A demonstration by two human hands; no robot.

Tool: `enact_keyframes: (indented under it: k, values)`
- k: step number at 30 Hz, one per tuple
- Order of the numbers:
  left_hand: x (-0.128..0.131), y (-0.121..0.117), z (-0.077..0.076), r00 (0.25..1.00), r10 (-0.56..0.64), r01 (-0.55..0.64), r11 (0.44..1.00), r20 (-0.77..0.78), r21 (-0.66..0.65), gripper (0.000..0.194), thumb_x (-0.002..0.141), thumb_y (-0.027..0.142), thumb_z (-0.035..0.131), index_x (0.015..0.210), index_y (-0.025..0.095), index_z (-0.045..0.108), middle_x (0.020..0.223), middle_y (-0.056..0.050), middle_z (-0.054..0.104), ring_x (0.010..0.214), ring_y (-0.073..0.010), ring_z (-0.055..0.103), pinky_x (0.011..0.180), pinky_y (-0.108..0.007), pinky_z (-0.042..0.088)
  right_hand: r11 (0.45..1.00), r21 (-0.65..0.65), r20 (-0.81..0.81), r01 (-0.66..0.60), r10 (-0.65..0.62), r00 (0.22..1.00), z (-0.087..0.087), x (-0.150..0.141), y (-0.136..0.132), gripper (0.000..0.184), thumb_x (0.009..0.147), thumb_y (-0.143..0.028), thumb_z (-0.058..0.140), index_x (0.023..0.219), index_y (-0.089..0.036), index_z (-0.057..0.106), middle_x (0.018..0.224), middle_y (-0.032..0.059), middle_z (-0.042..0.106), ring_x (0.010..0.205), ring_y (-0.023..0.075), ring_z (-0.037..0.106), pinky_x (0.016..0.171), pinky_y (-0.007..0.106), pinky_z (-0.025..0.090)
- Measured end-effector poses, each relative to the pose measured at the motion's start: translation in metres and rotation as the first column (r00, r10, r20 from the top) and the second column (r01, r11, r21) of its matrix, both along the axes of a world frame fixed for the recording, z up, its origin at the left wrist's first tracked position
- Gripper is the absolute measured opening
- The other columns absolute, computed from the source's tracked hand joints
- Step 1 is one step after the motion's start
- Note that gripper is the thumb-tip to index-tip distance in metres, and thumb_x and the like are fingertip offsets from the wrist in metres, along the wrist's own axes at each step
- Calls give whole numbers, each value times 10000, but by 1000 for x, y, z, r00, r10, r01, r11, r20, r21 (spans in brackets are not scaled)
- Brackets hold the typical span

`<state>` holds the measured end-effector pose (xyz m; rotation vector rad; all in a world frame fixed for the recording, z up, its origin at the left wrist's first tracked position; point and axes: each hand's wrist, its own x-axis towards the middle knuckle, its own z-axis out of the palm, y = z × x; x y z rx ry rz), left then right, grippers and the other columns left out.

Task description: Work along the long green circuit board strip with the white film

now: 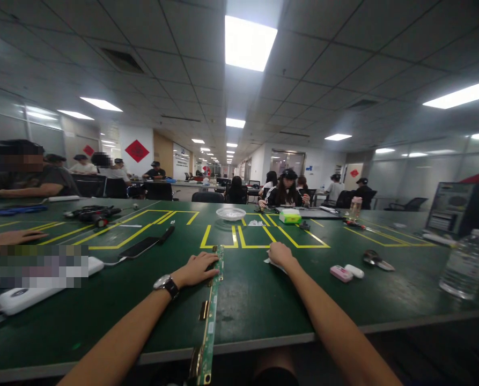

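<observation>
A long, narrow green circuit board (211, 319) lies on the green table (259, 300), its near end jutting past the front edge. Dark, shiny flex strips stick out along its left side. My left hand (197, 269), with a watch (167, 285) at the wrist, rests flat near the board's far end, fingers stretched over its left edge. To the right of the board, my right hand (282, 254) is closed around a crumpled white wipe (276, 265) and presses it to the tabletop.
Ahead stands a white bowl (231, 214) near yellow tape outlines and a green tissue pack (289, 216). A pink case (341, 274) and a water bottle (466, 265) are on the right. A white power strip (50, 284) and another person's hand (20, 237) are at left.
</observation>
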<state>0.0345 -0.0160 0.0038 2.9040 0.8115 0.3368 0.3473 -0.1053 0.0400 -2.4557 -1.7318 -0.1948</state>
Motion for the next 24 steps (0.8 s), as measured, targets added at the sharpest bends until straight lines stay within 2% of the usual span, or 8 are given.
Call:
enact_keyframes:
  k: [2, 4, 6, 8, 10, 12, 16, 24]
  values:
    - [-1, -2, 1, 1000, 12, -12, 1000, 1, 1, 481, 932, 539, 383, 1331, 278, 443, 1399, -60, 422, 1254, -300, 350, 948, -471, 317, 993, -12, -15, -114, 114, 993, -3, -17, 4, 249, 815, -214, 515, 961, -143, 704, 1036, 153, 672, 957, 236, 628, 797, 288, 460]
    - [-1, -3, 3, 1000, 25, -25, 1000, -1, 2, 475, 931, 541, 387, 1327, 287, 447, 1402, -55, 421, 1253, -301, 346, 947, -468, 313, 956, -9, -42, -292, 292, 956, -6, -37, 9, 249, 806, -202, 510, 945, -182, 715, 1016, 102, 686, 944, 202, 629, 808, 251, 448]
    - [-1, -4, 3, 999, 34, -34, 999, -8, 2, 476, 930, 540, 390, 1330, 287, 447, 1405, -54, 419, 1254, -300, 343, 949, -467, 308, 861, 27, -66, -507, 508, 859, -9, -55, 12, 270, 791, -177, 506, 961, -189, 715, 999, 80, 691, 928, 188, 627, 823, 244, 442]
    - [-1, -3, 3, 999, 36, -36, 999, -19, -4, 489, 930, 542, 384, 1341, 282, 437, 1413, -56, 409, 1259, -300, 336, 953, -467, 303, 721, 85, -67, -688, 693, 718, -12, -68, 13, 296, 791, -155, 495, 999, -171, 704, 1005, 81, 687, 940, 189, 615, 859, 260, 432]
    - [-2, -2, 2, 999, 40, -40, 999, -30, -7, 506, 931, 550, 372, 1354, 279, 427, 1429, -59, 386, 1271, -302, 319, 959, -466, 294, 602, 132, -58, -788, 798, 600, -15, -75, 13, 307, 809, -156, 489, 1046, -163, 684, 1034, 83, 676, 977, 185, 597, 909, 278, 412]
    - [-2, 0, 0, 998, 48, -48, 999, -37, -5, 522, 931, 561, 360, 1364, 277, 419, 1451, -64, 351, 1285, -305, 300, 967, -469, 284, 532, 162, -54, -831, 846, 531, -17, -78, 11, 312, 832, -164, 482, 1086, -159, 663, 1072, 91, 661, 1014, 184, 579, 945, 297, 395]
    - [-2, 2, -1, 998, 48, -49, 999, -44, -5, 542, 932, 582, 338, 1376, 276, 399, 1459, -66, 339, 1288, -302, 297, 968, -475, 276, 497, 162, -59, -852, 867, 494, -17, -76, 10, 313, 840, -144, 477, 1097, -154, 656, 1118, 103, 637, 1044, 186, 562, 965, 312, 385]
    - [-2, -1, 1, 998, 52, -52, 999, -42, 5, 533, 934, 571, 344, 1372, 272, 399, 1438, -69, 375, 1266, -297, 326, 954, -470, 291, 495, 161, -82, -854, 869, 489, -12, -75, 6, 326, 840, -137, 471, 1109, -166, 653, 1054, 82, 644, 988, 180, 568, 931, 306, 406]
